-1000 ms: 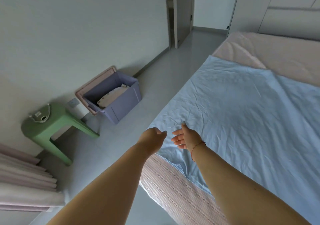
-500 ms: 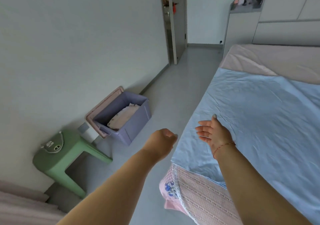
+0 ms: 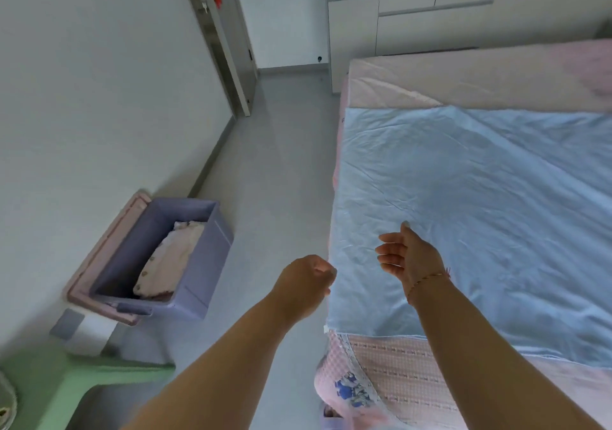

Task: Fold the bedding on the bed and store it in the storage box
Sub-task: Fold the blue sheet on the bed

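Observation:
A light blue sheet [image 3: 480,217] lies spread flat over the bed, above a pink checked cover [image 3: 390,363]. My left hand [image 3: 306,280] is curled into a fist right at the sheet's left edge; I see no cloth in it, and its fingertips are hidden. My right hand [image 3: 405,255] hovers over the sheet's near left part with fingers straight and palm turned left. The purple storage box [image 3: 198,283] stands open on the floor by the left wall, with a folded cream item [image 3: 169,260] inside.
The box's pink lid [image 3: 99,257] leans between box and wall. A green stool [image 3: 66,386] stands at the near left. A grey floor aisle [image 3: 281,181] runs between wall and bed toward a doorway [image 3: 228,32]. White cabinets [image 3: 414,15] stand beyond the bed.
The view has swung right and lifted, showing more of the bed's far end. Both hands moved forward along the sheet's left edge. The left stays curled, the right stays flat.

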`<state>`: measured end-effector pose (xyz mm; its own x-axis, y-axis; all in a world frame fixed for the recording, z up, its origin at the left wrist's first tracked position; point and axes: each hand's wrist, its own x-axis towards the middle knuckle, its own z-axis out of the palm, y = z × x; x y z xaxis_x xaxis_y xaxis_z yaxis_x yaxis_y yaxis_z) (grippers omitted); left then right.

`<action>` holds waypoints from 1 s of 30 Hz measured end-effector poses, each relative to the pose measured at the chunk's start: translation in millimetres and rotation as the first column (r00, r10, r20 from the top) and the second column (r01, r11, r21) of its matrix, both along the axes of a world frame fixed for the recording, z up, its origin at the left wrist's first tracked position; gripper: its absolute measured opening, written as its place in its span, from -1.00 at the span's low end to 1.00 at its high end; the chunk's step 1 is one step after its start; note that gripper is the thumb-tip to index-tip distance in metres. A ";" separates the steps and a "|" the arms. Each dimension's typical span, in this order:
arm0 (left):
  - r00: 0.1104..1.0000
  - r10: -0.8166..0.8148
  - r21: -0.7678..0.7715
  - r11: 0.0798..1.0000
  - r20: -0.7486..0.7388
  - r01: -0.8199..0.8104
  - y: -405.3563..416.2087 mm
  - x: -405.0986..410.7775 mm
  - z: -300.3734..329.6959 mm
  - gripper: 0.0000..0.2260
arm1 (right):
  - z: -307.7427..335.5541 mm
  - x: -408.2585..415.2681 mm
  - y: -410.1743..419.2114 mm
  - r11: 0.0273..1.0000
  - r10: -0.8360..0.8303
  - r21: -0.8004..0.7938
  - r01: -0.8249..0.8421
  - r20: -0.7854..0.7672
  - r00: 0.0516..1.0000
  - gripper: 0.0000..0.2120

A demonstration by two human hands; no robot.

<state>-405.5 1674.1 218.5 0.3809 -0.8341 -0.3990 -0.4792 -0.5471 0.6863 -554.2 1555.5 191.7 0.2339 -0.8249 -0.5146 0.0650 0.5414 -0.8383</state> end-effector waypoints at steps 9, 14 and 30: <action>0.990 -0.137 0.021 0.990 0.037 0.136 -78.6 85.3 -10.6 -0.84 | -14.3 64.9 -53.2 0.982 -0.173 0.077 0.172 0.000 0.985 -0.59; 0.958 -0.286 0.016 0.958 -0.016 0.286 -131.8 103.6 -25.6 -0.83 | -20.7 62.9 -78.6 0.927 -0.355 0.101 0.361 -0.072 0.932 -0.61; 0.458 -0.889 0.144 0.455 0.014 0.879 -261.6 136.3 -71.5 -0.89 | -113.8 97.7 -21.3 0.329 -0.878 0.327 0.886 -0.240 0.415 -0.69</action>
<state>-269.2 1412.5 147.0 -0.5050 -0.6968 -0.5094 -0.7924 0.1404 0.5936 -456.4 1534.2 77.9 -0.5263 -0.2976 -0.7965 0.6813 0.4128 -0.6045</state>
